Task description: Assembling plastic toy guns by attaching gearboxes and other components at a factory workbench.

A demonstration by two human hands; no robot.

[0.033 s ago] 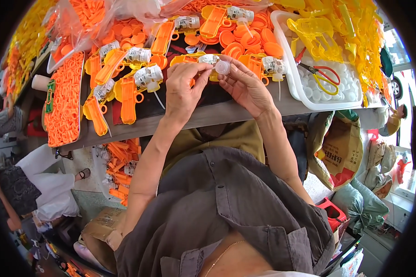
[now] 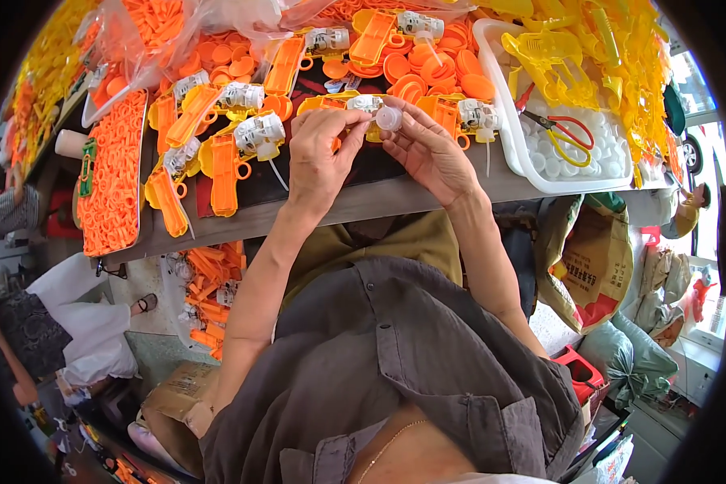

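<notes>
Nothing visible had changed between the two pictures: both hands and the small piece stood where they were, so the work seemed to rest at the same point, a fine fingertip handling of one part. That part, a round translucent cap (image 2: 389,118), was held up over the near middle of the table (image 2: 371,196), between the hands. The right hand (image 2: 434,149) held it in a narrow pinch at its right side, while the left hand (image 2: 324,149) had its thumb and forefinger drawn close together just beside its left side; whether they gripped anything could not be told. The cap looked whitish with a faint pink tint, its round face turned up toward the view, with a paler rim. To the left lay an orange-and-yellow assembly (image 2: 224,173) with a clear cylinder; to the right, a white tub (image 2: 569,187) held loose white pieces (image 2: 552,164) and scissors (image 2: 550,123)
</notes>
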